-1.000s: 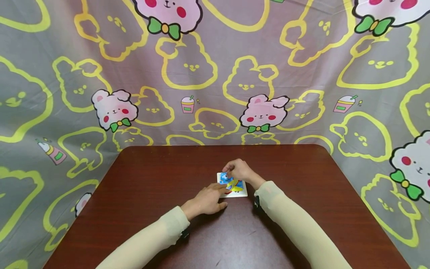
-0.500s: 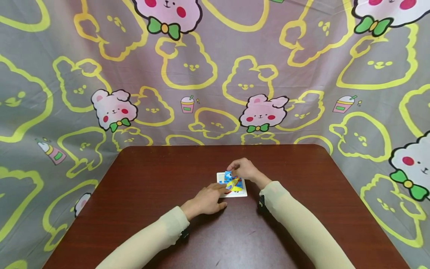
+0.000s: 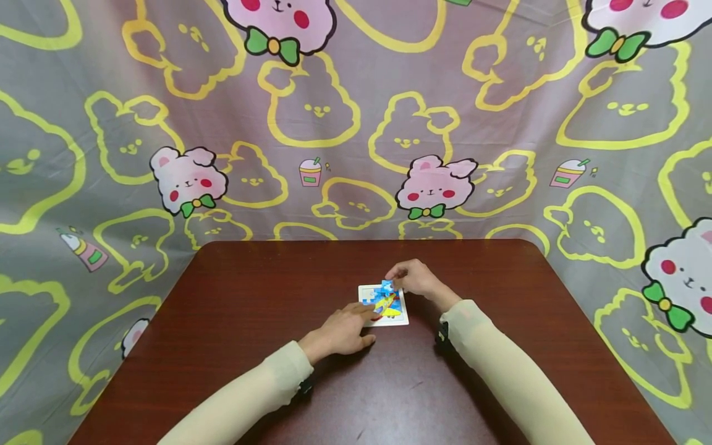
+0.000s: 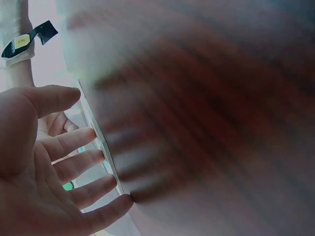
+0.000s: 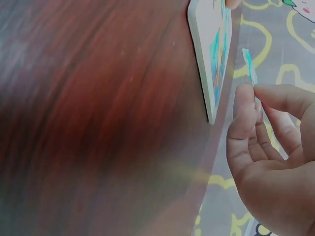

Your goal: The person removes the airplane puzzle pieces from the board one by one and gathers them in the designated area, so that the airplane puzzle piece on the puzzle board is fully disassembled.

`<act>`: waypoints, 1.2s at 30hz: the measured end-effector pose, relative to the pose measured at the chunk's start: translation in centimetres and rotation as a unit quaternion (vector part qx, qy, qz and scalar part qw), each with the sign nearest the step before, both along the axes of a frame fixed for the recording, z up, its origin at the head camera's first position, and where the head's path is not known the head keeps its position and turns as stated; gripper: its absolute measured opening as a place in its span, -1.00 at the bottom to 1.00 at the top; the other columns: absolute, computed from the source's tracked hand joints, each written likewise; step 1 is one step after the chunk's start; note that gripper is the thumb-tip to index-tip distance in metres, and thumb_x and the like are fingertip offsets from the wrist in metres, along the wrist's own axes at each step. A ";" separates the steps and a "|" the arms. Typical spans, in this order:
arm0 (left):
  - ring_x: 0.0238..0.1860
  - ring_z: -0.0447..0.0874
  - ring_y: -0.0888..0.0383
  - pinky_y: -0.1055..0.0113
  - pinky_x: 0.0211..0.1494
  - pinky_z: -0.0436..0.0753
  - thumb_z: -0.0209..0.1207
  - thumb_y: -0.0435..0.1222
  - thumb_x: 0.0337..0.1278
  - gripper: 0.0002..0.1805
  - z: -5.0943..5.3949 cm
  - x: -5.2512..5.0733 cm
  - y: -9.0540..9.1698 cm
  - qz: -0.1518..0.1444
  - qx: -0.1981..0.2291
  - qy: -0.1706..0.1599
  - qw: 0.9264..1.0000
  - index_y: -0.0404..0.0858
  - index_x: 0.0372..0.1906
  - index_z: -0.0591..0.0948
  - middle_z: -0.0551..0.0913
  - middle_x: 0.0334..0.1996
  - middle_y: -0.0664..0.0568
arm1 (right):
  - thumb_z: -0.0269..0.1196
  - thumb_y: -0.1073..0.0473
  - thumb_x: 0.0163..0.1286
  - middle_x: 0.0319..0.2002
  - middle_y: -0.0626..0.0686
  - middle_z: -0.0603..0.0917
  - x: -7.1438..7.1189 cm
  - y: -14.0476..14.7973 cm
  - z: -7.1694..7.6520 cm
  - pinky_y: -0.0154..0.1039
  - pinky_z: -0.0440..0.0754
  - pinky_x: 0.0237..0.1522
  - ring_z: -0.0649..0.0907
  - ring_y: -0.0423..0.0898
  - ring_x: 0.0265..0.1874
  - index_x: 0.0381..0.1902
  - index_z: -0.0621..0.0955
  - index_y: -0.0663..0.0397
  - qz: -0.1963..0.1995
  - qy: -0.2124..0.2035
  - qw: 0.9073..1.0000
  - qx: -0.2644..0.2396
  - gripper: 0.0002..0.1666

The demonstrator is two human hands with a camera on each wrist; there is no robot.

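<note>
A white-framed puzzle board [image 3: 405, 320] with a blue and yellow picture lies flat on the table. My right hand [image 3: 418, 281] pinches a small blue puzzle piece [image 3: 387, 287] over the board's back right part. In the right wrist view that piece [image 5: 249, 66] stands up between the thumb and a finger of the right hand [image 5: 270, 147], apart from the board [image 5: 202, 49]. The fingers of my left hand [image 3: 340, 330] rest on the board's left front part, fairly straight. In the left wrist view the left hand [image 4: 59, 167] has its fingers spread along the board's edge.
The dark red-brown table [image 3: 267, 284] extends around the board. Behind it and at both sides hangs a grey cloth [image 3: 345, 154] with yellow outlines and pink-and-white animal heads.
My right hand has moved to the right with the blue piece, which has left the board's back left corner and uncovered a pale recess there. The left hand has stayed in place.
</note>
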State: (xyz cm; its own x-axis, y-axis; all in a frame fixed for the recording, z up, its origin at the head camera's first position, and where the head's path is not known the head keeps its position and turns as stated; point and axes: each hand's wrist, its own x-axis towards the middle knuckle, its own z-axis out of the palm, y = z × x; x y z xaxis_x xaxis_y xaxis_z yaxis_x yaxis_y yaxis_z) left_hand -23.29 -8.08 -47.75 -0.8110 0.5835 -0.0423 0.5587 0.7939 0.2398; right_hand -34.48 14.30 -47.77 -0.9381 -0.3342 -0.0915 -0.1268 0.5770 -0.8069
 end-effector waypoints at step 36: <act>0.47 0.32 -0.06 -0.11 0.32 0.51 0.23 -0.03 0.26 -0.44 0.0 -0.1 0.1 0.007 0.000 -0.003 1.000 -0.04 0.34 0.53 0.43 0.44 -0.02 | 0.27 0.42 0.20 -0.41 0.10 0.73 0.0 4.8 -0.5 -0.19 0.62 -0.48 0.65 -0.07 -0.51 -0.17 0.73 0.19 -0.015 -0.006 1.000 -0.003 -0.76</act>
